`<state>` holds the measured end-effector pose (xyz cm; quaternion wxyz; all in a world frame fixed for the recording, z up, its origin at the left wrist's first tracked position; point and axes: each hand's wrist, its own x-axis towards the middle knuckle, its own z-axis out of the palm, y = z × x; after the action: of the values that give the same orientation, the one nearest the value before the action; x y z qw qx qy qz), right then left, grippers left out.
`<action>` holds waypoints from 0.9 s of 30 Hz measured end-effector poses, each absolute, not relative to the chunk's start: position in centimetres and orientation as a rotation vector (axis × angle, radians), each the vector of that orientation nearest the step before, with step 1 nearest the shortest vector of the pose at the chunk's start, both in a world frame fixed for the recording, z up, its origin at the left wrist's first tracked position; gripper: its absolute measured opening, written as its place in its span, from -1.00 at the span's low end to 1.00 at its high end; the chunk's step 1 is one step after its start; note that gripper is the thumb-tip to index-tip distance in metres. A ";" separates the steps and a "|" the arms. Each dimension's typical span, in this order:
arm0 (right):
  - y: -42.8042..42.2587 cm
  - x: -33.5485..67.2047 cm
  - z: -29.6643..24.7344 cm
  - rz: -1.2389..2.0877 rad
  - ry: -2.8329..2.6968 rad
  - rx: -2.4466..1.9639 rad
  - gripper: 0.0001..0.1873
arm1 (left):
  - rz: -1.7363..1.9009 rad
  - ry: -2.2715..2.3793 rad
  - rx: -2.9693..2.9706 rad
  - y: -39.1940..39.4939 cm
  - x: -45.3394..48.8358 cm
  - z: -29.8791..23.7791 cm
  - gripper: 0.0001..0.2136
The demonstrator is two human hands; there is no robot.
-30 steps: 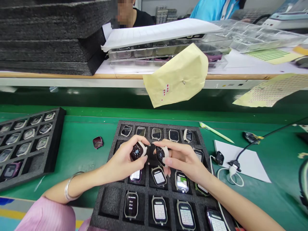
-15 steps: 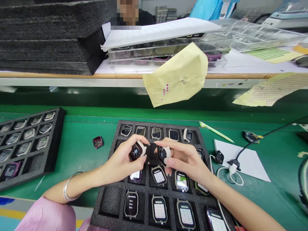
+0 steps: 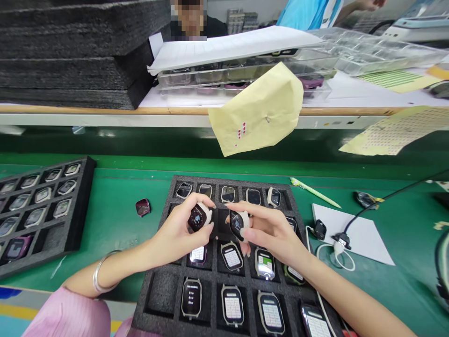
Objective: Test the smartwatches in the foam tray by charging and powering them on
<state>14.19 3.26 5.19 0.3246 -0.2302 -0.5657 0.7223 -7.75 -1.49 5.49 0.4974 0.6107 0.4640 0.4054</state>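
My left hand is closed round a small watch body with a dark lit screen. My right hand pinches a second watch body with a pale case right beside it. Both hover over a black foam tray on the green bench. The tray's pockets hold several more watch bodies, some with lit screens such as a watch in the near row. One near-left pocket is bare.
A second foam tray of watch bodies lies at left, with a loose dark red watch body between the trays. At right are white paper, a cable with a plug and a green pen. Behind, a shelf carries foam sheets, clear trays and a yellow envelope; two people sit beyond it.
Both hands have drifted slightly up the tray. The left-hand watch has turned a little in the fingers; the watches stay held.
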 end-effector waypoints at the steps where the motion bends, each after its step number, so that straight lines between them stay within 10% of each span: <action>1: 3.3 14.2 5.1 1.898 -1.472 -0.600 -0.62 | 0.986 1.117 1.472 -1.5 -7.7 5.5 -0.75; 27: 2.8 14.5 5.8 1.852 -1.456 -0.643 -0.60 | 1.098 1.133 1.488 -1.6 -7.9 5.8 -0.75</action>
<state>14.51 2.76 5.79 0.3426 -0.2475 -0.5599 0.7126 -7.88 -1.57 5.81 0.4674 0.6064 0.4618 0.4477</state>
